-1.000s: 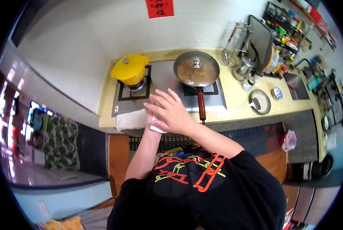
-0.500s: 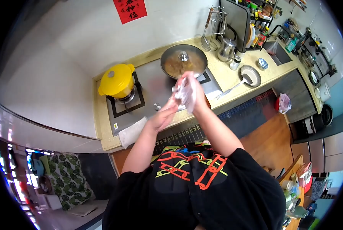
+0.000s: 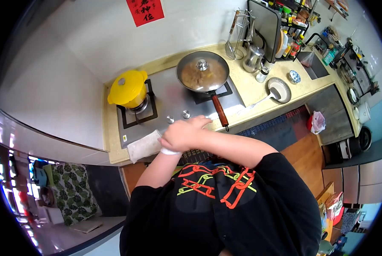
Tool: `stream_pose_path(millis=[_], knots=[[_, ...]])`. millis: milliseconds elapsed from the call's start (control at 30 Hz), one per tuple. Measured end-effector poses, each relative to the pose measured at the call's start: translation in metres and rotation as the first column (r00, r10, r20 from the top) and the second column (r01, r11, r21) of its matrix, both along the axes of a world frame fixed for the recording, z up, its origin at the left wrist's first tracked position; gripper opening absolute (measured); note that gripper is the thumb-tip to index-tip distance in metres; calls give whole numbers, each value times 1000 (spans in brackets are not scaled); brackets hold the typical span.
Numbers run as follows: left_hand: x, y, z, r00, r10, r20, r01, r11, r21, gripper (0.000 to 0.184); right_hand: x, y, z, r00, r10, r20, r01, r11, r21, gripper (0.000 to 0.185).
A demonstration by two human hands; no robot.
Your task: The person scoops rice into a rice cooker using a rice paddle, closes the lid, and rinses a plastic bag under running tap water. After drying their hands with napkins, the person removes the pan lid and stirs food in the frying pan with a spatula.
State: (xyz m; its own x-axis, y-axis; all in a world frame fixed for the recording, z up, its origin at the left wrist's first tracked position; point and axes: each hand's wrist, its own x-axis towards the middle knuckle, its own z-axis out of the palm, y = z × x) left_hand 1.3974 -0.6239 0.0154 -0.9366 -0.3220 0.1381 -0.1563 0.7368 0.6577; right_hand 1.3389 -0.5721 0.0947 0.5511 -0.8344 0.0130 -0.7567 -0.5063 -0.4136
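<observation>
White tissue (image 3: 170,151), mostly hidden, peeks from under the right hand (image 3: 180,135) — its grip wrapped over tissue and left wrist (image 3: 167,158) — while the left hand (image 3: 200,121) is largely covered, its grip impossible to tell

Right hand (image 3: 182,134) over left wrist (image 3: 168,159), forearms (image 3: 235,147) bare
</observation>
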Motion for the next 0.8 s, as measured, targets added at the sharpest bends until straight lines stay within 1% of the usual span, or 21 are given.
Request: stream_pose_path(millis=[33,67,100,133,167,200,233,267,300,333,367,433,467,500,567,600,633,667,733,767,800], knots=[[-3,12,9,996,83,27,-83,996,14,48,-12,-9,0,998,-55,33,53,996,78,55],[-8,23,9,990,123,66,-128,989,68,49,-23,-20,1,992,-112,63,101,982,157,55],[-11,33,9,981,160,110,-173,978,120,50,-42,-21,17,986,-102,130,76,979,187,54],[-15,36,12,968,196,155,-221,961,167,50,-60,-20,26,968,-144,207,82,955,284,52],[-12,32,28,968,128,218,-59,952,-299,51,-77,-19,25,922,-129,364,32,965,261,50],[-1,28,36,975,147,165,-85,939,-335,53,-92,-16,22,852,-111,512,-11,973,230,49],[8,22,46,980,160,120,-124,956,-266,58,-102,-15,19,857,-94,506,-67,955,289,47],[13,19,55,982,175,75,-158,969,-192,63,-106,-16,-6,845,10,534,-112,981,160,48],[11,17,65,964,223,143,-215,974,-67,75,-103,-9,-5,845,-62,531,-61,975,212,47],[11,15,64,980,181,79,-181,983,0,74,-97,-2,-5,842,-133,522,-12,964,265,46],[10,12,64,994,105,32,-97,980,-172,73,-92,-2,-15,784,-169,597,-1,962,273,42],[5,8,73,1000,-5,-24,-5,909,-416,70,-87,-14,-38,585,-218,781,-64,948,313,39],[2,7,82,998,-31,-48,4,875,-485,69,-86,-19,-47,467,-246,849,-101,940,327,38],[0,6,89,996,-57,-70,9,835,-550,68,-86,-20,-38,394,-291,872,-138,919,369,34],[3,-6,66,995,-76,-61,23,795,-606,67,-85,-28,-34,227,-418,879,-273,839,470,28],[2,-9,69,994,-88,-59,31,772,-635,67,-86,-34,-31,148,-482,864,-344,794,502,26],[-5,-13,73,958,-190,-215,-4,739,-674,67,-90,-42,-30,173,-540,824,-231,791,567,24],[-7,-16,79,922,-146,-358,-132,752,-646,67,-96,-50,-28,189,-598,779,-113,775,622,23],[-11,-16,98,783,-53,-620,-368,764,-530,69,-119,-62,-12,43,-668,743,-205,722,661,27],[-9,-9,90,646,166,-745,-557,770,-311,71,-120,-59,-5,-81,-628,774,-146,776,614,30],[-10,-2,74,487,496,-719,-669,741,58,70,-118,-55,10,-203,-569,797,-79,821,566,33]])
